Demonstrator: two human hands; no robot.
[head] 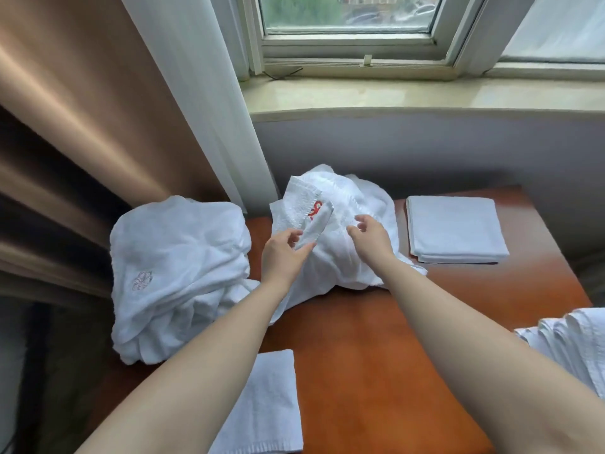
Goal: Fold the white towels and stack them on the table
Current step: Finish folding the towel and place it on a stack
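1. I see no bin or basket in my view; the towels lie straight on the worktop (376,355), a reddish-brown wooden surface.
2. The crumpled towel (340,204) I am working on sits at the far middle of the worktop, heaped up, with a red mark near its raised hem.
3. My left hand (283,253) pinches a narrow edge of that towel between thumb and fingers. My right hand (371,235) hovers on the heap with its fingers loosely bent; I cannot tell whether they grip any cloth.
4. A folded stack (455,229) lies flat at the far right, just beside the heap and square to the worktop's edge.
5. A large unfolded pile (176,273) with a pale embroidered flower bulges over the left edge, touching the heap's trailing cloth.
6. Another folded towel (265,407) lies at the near edge between my forearms, and ribbed white cloth (576,342) comes in at the right border.
7. Behind the worktop stands a grey wall under a pale windowsill (425,96), with a white-framed window (350,34) above it. A brown curtain (65,126) and a sheer white curtain (203,93) hang at the left.
8. Bare wood shows in the middle, between the heap and the near towel, and beyond the folded stack to the right edge.
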